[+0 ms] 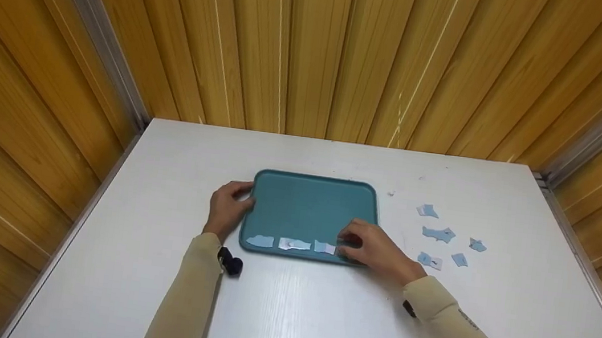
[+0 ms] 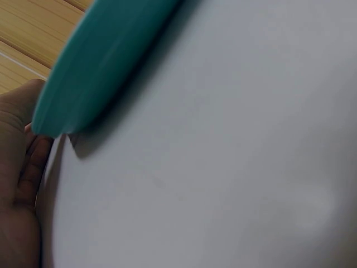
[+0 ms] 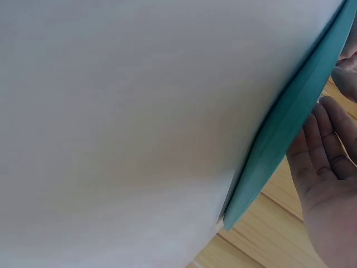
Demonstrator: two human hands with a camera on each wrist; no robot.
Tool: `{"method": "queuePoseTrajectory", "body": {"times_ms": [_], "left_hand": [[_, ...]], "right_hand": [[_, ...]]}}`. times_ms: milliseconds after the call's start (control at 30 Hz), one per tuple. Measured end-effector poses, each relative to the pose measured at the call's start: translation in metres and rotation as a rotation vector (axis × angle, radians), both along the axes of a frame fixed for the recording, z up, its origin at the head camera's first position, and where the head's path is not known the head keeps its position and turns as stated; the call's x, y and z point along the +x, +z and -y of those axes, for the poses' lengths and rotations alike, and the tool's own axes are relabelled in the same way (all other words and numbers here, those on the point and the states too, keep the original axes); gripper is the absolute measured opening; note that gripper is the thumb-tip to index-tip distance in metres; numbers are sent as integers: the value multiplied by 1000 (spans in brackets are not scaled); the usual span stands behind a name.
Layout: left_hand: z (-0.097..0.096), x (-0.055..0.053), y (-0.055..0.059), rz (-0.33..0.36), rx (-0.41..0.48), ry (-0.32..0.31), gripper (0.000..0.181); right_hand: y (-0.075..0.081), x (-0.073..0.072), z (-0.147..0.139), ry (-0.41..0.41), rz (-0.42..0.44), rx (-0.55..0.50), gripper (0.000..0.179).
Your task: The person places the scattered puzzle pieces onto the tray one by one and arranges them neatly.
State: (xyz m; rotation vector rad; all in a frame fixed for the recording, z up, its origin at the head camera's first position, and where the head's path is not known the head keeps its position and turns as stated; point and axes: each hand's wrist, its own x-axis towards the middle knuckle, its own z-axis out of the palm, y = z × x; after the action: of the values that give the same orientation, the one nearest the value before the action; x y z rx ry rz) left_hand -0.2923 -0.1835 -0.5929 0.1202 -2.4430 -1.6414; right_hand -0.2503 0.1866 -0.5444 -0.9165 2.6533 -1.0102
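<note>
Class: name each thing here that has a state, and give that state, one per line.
Tray: lying flat on the table
Tray pieces: lined up along near edge
Table pieces: scattered right of tray
Left hand: touching tray's left rim
Right hand: fingers bent; grip unclear

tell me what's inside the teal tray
Three jagged paper scraps lie in a row along the near edge of the teal tray. The right hand covers the near right corner, so anything beneath it cannot be seen.

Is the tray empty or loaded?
Loaded: in the head view, at least three scraps lie in the tray along its near edge.
</note>
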Motion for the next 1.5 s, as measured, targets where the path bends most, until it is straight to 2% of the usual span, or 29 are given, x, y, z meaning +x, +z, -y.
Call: {"method": "queuePoseTrajectory", "body": {"times_ms": [67, 400, 800, 1267, 1500], "left_hand": [[0, 0, 0, 3, 6, 0, 37], [1, -3, -4, 8, 4, 0, 38], [1, -2, -3, 7, -24, 6, 38], [1, -2, -3, -32, -22, 1, 37], [0, 0, 0, -3, -11, 4, 37]], "right_hand": [[2, -1, -4, -23, 25, -5, 25], [10, -8, -27, -49, -41, -26, 24], [7, -10, -63, -152, -73, -47, 25], [7, -3, -107, -286, -21, -7, 26], [6, 2, -127, -330, -6, -19, 28]]}}
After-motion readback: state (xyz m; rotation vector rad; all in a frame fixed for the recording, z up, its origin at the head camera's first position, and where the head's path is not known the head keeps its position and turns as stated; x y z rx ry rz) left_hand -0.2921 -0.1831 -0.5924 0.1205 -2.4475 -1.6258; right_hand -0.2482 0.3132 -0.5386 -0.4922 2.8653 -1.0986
